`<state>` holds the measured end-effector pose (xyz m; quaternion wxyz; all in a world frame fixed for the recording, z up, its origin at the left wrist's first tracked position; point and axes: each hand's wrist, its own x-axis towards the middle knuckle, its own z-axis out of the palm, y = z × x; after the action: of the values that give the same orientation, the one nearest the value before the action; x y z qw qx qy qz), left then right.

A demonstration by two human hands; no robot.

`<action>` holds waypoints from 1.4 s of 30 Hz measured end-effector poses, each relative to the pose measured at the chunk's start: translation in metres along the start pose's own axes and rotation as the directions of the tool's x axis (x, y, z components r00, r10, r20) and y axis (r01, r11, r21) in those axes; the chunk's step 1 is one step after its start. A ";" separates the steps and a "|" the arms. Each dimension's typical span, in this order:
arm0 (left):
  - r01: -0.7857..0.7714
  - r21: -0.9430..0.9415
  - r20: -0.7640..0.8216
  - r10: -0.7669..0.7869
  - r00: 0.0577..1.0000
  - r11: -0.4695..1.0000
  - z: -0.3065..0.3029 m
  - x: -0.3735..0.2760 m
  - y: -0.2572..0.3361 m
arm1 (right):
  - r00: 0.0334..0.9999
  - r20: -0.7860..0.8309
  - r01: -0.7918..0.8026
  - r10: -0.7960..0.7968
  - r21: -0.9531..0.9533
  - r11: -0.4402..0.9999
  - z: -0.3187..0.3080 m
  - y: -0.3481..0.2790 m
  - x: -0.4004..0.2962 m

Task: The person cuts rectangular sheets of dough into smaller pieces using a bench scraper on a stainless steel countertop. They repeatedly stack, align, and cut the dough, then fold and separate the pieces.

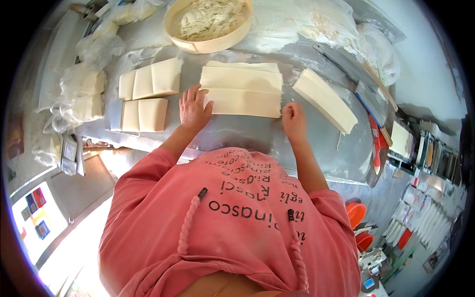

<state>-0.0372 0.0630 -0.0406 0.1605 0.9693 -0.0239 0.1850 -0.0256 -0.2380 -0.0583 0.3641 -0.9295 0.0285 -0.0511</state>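
A layered stack of pale dough sheets (pixel 241 80) lies flat in front of me, with a fold or step running across it. My left hand (pixel 195 107) is spread at its left edge, fingertips touching the dough. At the lower right corner, my right hand (pixel 294 118) is curled with its fingers closed; nothing shows in it, and its palm is hidden. A long layered dough strip (pixel 324 100) lies at an angle to the right. To the left are two rows of cut dough stacks, an upper row (pixel 150 78) and a lower row (pixel 144 115).
A round wooden-rimmed container (pixel 207 46) with cut dough strips stands at the back. Bagged dough blocks (pixel 83 91) sit on the left. A broad blade (pixel 371 100) and a red-handled tool (pixel 375 141) lie along the right edge of the metal table (pixel 237 130).
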 end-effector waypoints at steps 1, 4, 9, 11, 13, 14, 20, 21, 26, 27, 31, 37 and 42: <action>-0.017 -0.084 0.051 0.022 0.998 0.996 0.005 0.004 0.005 | 0.995 -0.093 -0.029 0.030 0.004 1.000 -0.014 0.014 0.006; 0.069 -0.383 0.253 0.033 0.967 0.921 0.032 0.030 0.027 | 0.878 -0.420 -0.250 0.231 0.011 0.968 -0.068 0.064 0.014; 0.228 -0.523 0.517 0.093 0.851 0.822 0.091 0.094 0.132 | 0.772 -0.584 -0.485 0.251 -0.285 0.827 -0.124 0.126 0.005; 0.221 -0.465 0.520 0.062 0.852 0.857 0.092 0.106 0.173 | 0.770 -0.484 -0.574 0.415 -0.242 0.782 -0.131 0.118 0.007; 0.205 -0.410 0.518 0.042 0.854 0.889 0.096 0.111 0.193 | 0.755 -0.425 -0.615 0.499 -0.195 0.764 -0.132 0.115 0.006; 0.198 -0.385 0.512 0.030 0.859 0.901 0.102 0.111 0.198 | 0.759 -0.419 -0.605 0.499 -0.171 0.777 -0.131 0.116 0.006; 0.124 -0.389 0.442 0.067 0.894 0.913 0.109 0.111 0.204 | 0.814 -0.482 -0.472 0.323 -0.225 0.853 -0.128 0.128 0.002; 0.089 -0.407 0.392 0.086 0.916 0.909 0.105 0.112 0.205 | 0.818 -0.509 -0.445 0.270 -0.262 0.856 -0.129 0.124 0.004; 0.578 -0.563 0.736 0.039 0.676 0.592 0.066 0.129 0.208 | 0.809 -0.434 -0.355 0.396 0.175 0.918 -0.157 0.086 0.016; 0.700 -0.565 0.794 0.057 0.605 0.436 0.053 0.133 0.207 | 0.800 -0.416 -0.311 0.433 0.329 0.892 -0.159 0.081 0.018; 0.739 -0.642 0.759 0.033 0.650 0.205 0.011 0.144 0.171 | 0.844 -0.356 -0.195 0.401 0.493 0.848 -0.169 0.044 0.039; 0.546 -0.819 0.523 -0.164 0.837 0.175 -0.036 0.159 0.083 | 0.944 -0.179 -0.058 0.276 0.735 0.675 -0.124 -0.024 0.080; 0.532 -0.740 0.465 -0.258 0.847 0.412 -0.056 0.105 0.010 | 0.972 0.007 -0.190 0.237 0.620 0.761 -0.052 -0.054 0.062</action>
<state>0.0398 0.0733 0.0503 0.6455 0.7567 0.0986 -0.0328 0.0308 -0.2390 0.0213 0.6497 -0.7476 0.1288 -0.0491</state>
